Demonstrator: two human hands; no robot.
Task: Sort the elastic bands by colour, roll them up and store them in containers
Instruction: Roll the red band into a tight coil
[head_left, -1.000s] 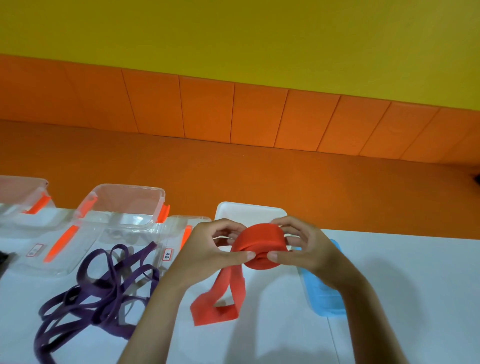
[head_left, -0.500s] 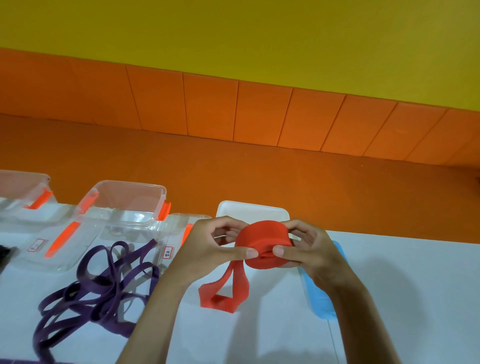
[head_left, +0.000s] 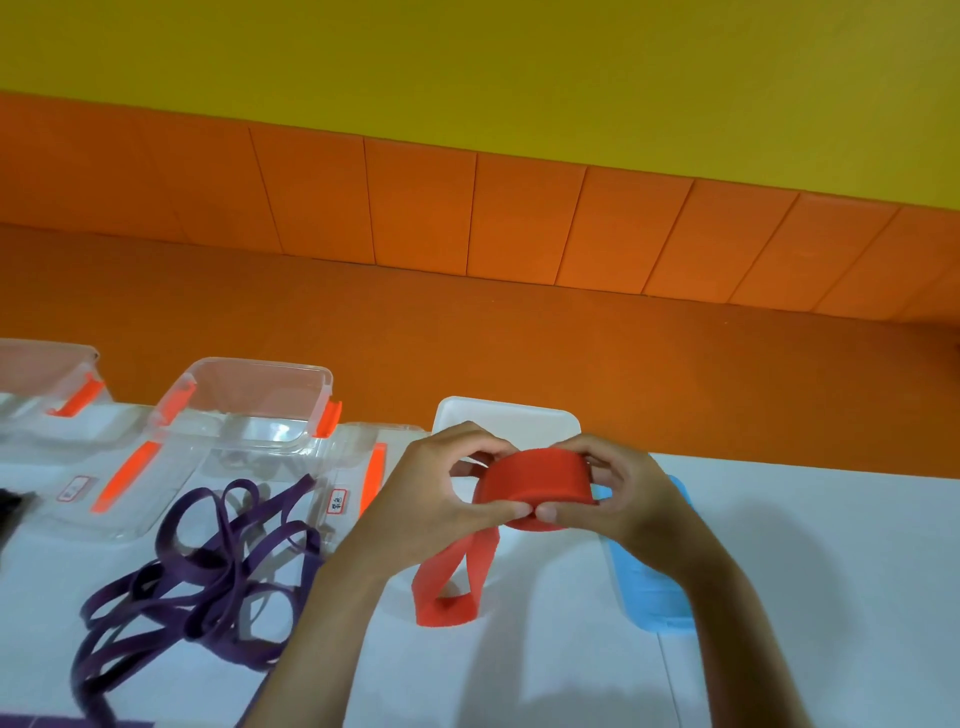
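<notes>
The left hand (head_left: 436, 499) and right hand (head_left: 628, 493) are worn bare, as are both forearms (head_left: 322, 623); short, plain nails are seen on the thumbs (head_left: 501, 512).

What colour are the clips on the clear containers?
Bright orange, seen on the clear container's clip in the head view.

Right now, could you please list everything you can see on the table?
red band: one, red, half rolled between both hands, tail looping down to the table
purple bands: tangle, count unclear, purple, table left
clear boxes: two, clear with orange clips, far edge, left
clear lids: two, clear with orange strips and labels, before the boxes
white tray: one, white, behind the hands
blue lid: one, blue, under the right wrist
black item: one, black, left edge, cut off
table: one, white
left hand: pinches the roll
right hand: pinches the roll
</notes>
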